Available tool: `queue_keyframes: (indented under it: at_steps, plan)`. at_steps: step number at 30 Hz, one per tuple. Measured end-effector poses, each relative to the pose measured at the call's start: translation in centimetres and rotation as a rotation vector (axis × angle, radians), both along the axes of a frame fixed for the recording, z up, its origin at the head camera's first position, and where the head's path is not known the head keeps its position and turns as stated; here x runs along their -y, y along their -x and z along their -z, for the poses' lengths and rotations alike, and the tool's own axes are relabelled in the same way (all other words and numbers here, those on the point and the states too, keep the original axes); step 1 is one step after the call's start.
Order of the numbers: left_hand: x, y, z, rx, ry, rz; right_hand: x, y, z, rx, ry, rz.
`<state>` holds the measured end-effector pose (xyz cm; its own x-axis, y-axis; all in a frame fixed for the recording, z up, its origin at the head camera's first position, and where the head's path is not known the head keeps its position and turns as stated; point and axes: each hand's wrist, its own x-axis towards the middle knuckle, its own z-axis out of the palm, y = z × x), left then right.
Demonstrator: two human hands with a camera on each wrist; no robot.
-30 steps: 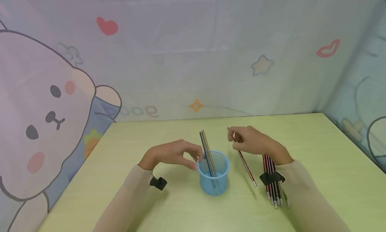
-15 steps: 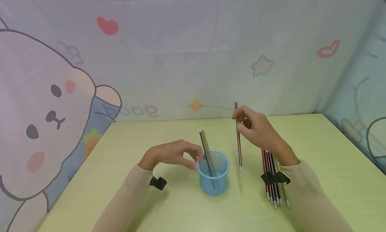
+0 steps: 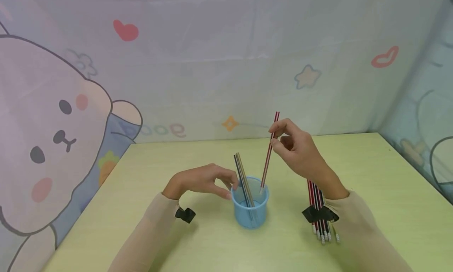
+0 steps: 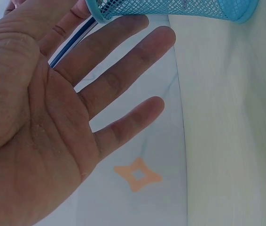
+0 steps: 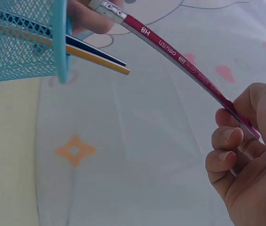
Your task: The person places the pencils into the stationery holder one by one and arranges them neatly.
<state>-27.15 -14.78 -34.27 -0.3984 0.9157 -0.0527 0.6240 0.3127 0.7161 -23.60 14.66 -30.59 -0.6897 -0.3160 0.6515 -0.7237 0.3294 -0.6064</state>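
Note:
A light blue mesh pencil cup (image 3: 250, 219) stands on the table with a dark pencil (image 3: 240, 177) and a gold-coloured pencil (image 3: 244, 173) leaning in it. My left hand (image 3: 205, 179) is at the cup's left rim, thumb and index finger holding it; its other fingers (image 4: 128, 70) stretch out below the rim in the left wrist view. Between thumb and fingertips my right hand (image 3: 297, 150) pinches a red striped pencil (image 3: 267, 158) near its upper end. The pencil slants down, its white eraser end (image 3: 261, 190) overlapping the cup's opening. "HB" is printed on its side.
A bunch of red, black and yellow pencils (image 3: 320, 225) lies right of the cup, partly under my right wrist and sleeve. Behind the pale yellow table (image 3: 170, 154) hangs a printed cloth (image 3: 212, 67). Another cloth (image 3: 424, 118) borders the right side.
My right hand has lifted the red pencil off the table, raised it upright and brought it left, its eraser end now over the cup. The left hand and cup stay put.

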Motion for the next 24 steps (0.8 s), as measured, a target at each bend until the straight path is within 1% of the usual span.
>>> queue_keyframes:
  at_steps: [5, 10, 13, 18, 21, 24]
  plan:
    - [0.1, 0.1, 0.2, 0.009, -0.011, 0.009, 1.2, 0.6, 1.3, -0.026, -0.082, -0.032]
    - [0.1, 0.2, 0.3, 0.020, -0.020, 0.019, 2.5, 1.1, 2.6, -0.068, -0.196, -0.026]
    - [0.1, 0.2, 0.3, 0.017, -0.019, 0.016, 3.0, 1.2, 3.2, -0.044, -0.287, -0.038]
    - [0.1, 0.3, 0.3, 0.010, -0.018, 0.019, 3.7, 1.0, 3.8, 0.031, -0.410, -0.081]
    - [0.1, 0.2, 0.3, 0.015, -0.025, 0.023, 3.8, 1.0, 3.8, 0.067, -0.445, -0.092]
    - [0.1, 0.3, 0.2, 0.014, -0.033, 0.026, 3.6, 1.0, 3.5, 0.084, -0.447, -0.087]
